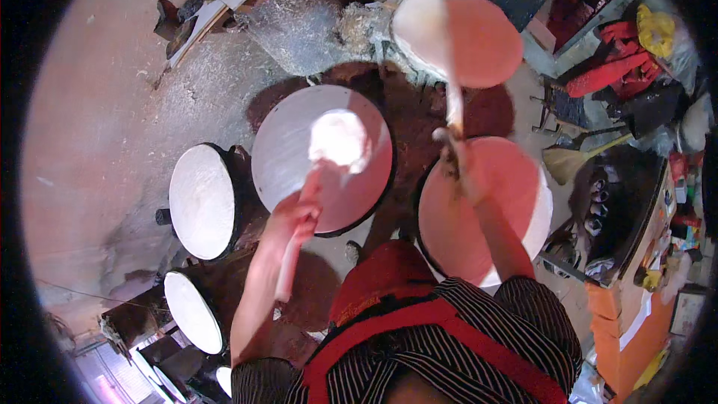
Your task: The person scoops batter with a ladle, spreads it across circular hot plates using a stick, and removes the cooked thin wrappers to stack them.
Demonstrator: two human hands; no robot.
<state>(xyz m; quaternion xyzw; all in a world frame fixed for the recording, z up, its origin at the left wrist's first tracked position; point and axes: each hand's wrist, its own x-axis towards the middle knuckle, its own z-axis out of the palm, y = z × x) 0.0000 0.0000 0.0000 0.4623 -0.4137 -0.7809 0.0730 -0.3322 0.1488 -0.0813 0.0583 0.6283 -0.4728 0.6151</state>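
My left hand is closed around a light handle that slants down towards me. At its far end is a bright white rounded mass; glare hides whether it is a tool's head or batter. That mass is over the grey round griddle. My right hand, blurred, is closed on a narrow flat stick pointing away from me. The stick's far end reaches the near edge of a round disc with a pale surface. Below my right forearm lies another pale-topped round griddle.
Two more white-topped round griddles stand at left. A broom lies at right, near red cloth and a yellow bag. An orange box stands at the lower right. Dark debris lies at the far left.
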